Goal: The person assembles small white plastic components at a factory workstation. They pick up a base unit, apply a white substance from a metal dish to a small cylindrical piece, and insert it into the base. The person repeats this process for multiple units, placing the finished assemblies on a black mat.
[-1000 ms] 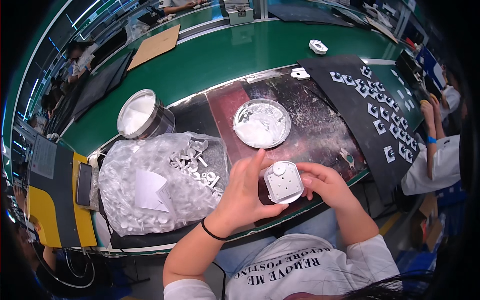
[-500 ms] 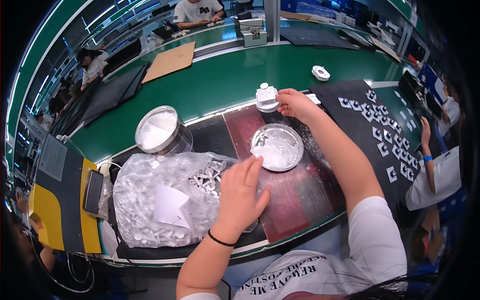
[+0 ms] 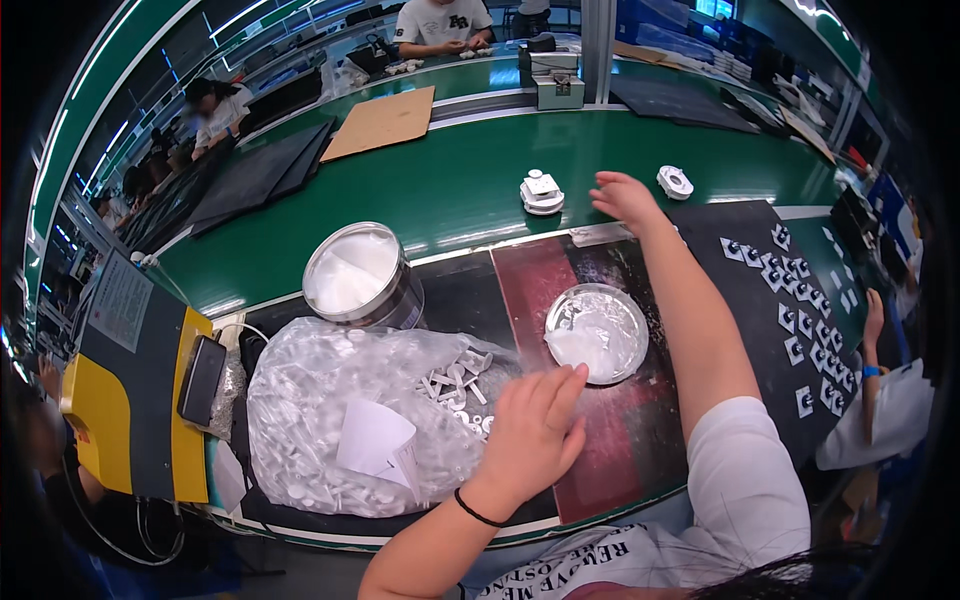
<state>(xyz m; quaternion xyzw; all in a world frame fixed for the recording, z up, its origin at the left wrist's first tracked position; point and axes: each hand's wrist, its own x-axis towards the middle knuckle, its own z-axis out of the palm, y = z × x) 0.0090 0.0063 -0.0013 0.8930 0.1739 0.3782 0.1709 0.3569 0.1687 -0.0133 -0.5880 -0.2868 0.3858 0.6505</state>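
Note:
My right hand (image 3: 625, 198) reaches over the green conveyor belt, fingers loosely extended and holding nothing. Just left of it, apart from the fingertips, a white plastic assembly (image 3: 541, 194) with a round base and a square block on top stands on the belt. My left hand (image 3: 530, 432) hovers over the front of the bench, thumb apart from the fingers, with nothing visible in it. Its fingertips are by the near rim of a round metal dish (image 3: 632, 338), which holds white grease (image 3: 590, 345). A clear plastic bag (image 3: 300, 420) full of small white plastic parts lies left of this hand.
Behind the bag stands a metal tin (image 3: 390, 300) of white paste. A yellow and grey machine (image 3: 140, 380) is at left. Another white part (image 3: 675, 182) sits on the belt, and small parts cover a black mat (image 3: 750, 290) at right. Co-workers sit across and at right.
My right hand has let go of the white assembly, which now stands alone on the belt, and has drawn away to its right. My left hand stays near the dish. The view has shifted.

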